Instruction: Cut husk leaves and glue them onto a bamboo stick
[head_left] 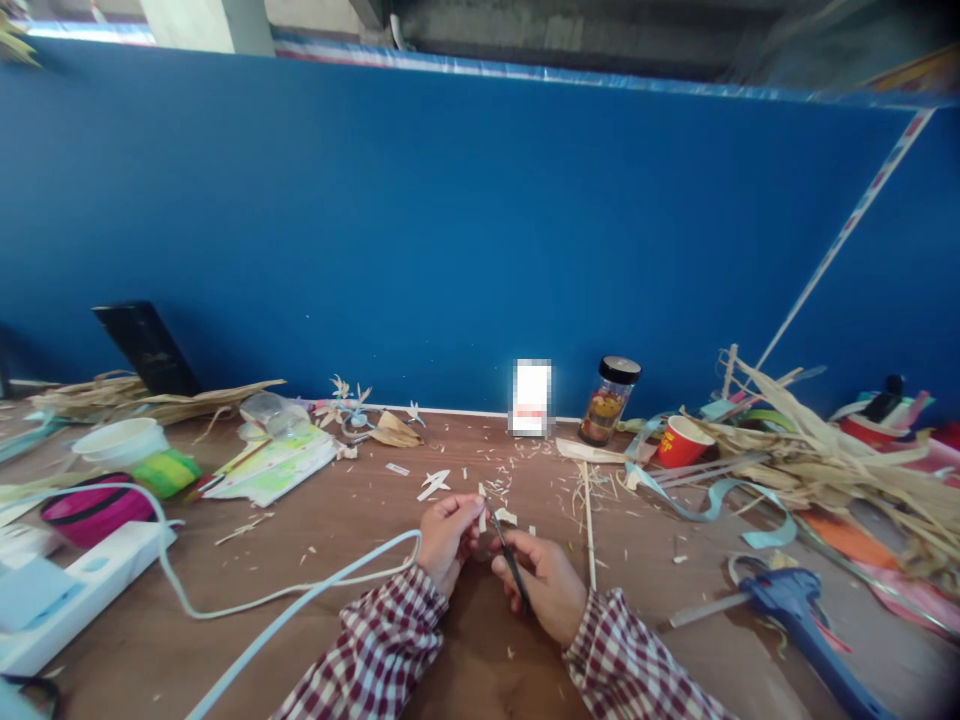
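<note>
Left hand's (pixel 448 532) grip narrow, pinching a pale strip (pixel 482 515) over the tabletop (pixel 300 500), right hand's (pixel 553 582) grip holding dark scissors (pixel 513 566) with blades just beside the strip, contact between them cannot be told, pale scraps (pixel 433 485) lying scattered beyond both hands.

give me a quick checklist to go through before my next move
1. Pale strip pinched in the left hand's fingertips: ok.
2. Scissors held in the right hand: ok.
3. Scissor tips clear of the left fingertips: cannot tell; they are very close, and any gap is too small to see.
4. White cable well away from the left hand: not ok; it loops right up beside the wrist.
5. Tabletop free of scraps: not ok; pale bits lie scattered beyond the hands.
6. Hot glue gun cold: cannot tell.
</note>
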